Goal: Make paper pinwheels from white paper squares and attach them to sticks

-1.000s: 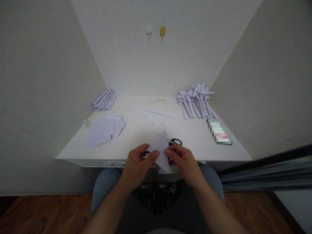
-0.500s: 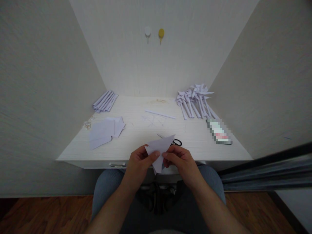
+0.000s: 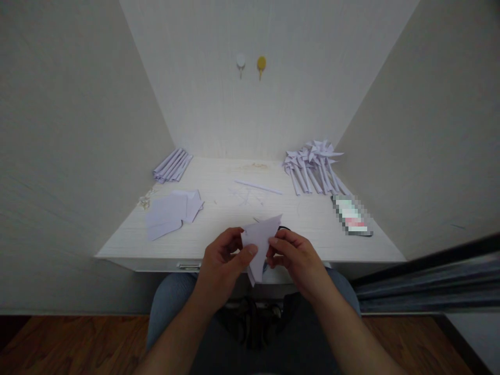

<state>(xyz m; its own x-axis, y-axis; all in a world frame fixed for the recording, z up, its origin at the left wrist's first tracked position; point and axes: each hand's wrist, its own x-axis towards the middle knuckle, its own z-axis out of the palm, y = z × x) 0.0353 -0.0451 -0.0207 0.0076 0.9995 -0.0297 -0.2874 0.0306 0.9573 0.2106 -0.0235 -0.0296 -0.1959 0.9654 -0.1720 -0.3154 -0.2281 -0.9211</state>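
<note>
A folded sheet of white paper (image 3: 262, 244) is held up over the desk's front edge, its flaps coming to points at the top right and bottom. My left hand (image 3: 224, 265) grips its left side, thumb flat on the front and fingers behind. At the right edge, my right hand (image 3: 297, 260) has its bent thumb and fingertips closed on the paper. Behind the paper lie scissors, mostly covered; a black handle loop (image 3: 284, 228) and a blade tip show.
On the white desk (image 3: 219, 234) are paper squares (image 3: 166, 211), rolled paper tubes (image 3: 174, 165), paper pinwheels (image 3: 312, 164), a thin paper stick (image 3: 258, 187), scraps (image 3: 248, 196) and a phone (image 3: 353, 216). Small pale bits (image 3: 145, 200) lie by the left wall. Walls enclose three sides.
The folded paper has turned slightly and shifted right in my left hand. My right hand's fingertips have moved up along its edge. The whole view has shifted a little.
</note>
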